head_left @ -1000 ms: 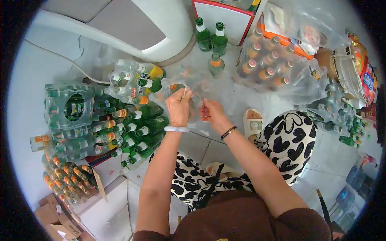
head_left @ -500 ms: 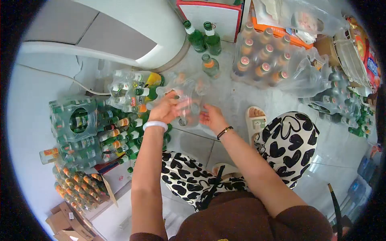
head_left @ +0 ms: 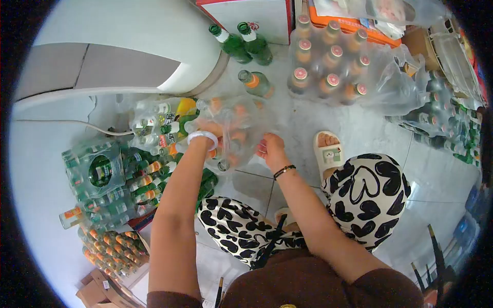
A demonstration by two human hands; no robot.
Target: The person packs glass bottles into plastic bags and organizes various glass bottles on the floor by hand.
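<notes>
A clear plastic bag (head_left: 233,118) with several empty glass bottles, some orange-labelled, stands on the floor before me. My left hand (head_left: 209,128) reaches into or behind the film on its left side; its fingers are hidden there. At the bag's right edge, my right hand (head_left: 270,147) has its fingers curled together on the thin film. Behind the bag, an orange-labelled bottle (head_left: 257,83) leans apart from two green bottles (head_left: 245,46). A wrapped bundle of bottles (head_left: 162,123) lies left of the bag.
Stacked green bottles (head_left: 95,169) fill the left side, above a crate of orange-labelled bottles (head_left: 113,251). A wrapped pack of capped bottles (head_left: 331,64) stands at the back right. My sandalled foot (head_left: 328,151) is right of my right hand. More bottles (head_left: 436,120) lie far right.
My left hand has moved from a pinch on the film to the bag's left side and partly out of sight. The bag now appears wider and fuller. The view has shifted slightly.
</notes>
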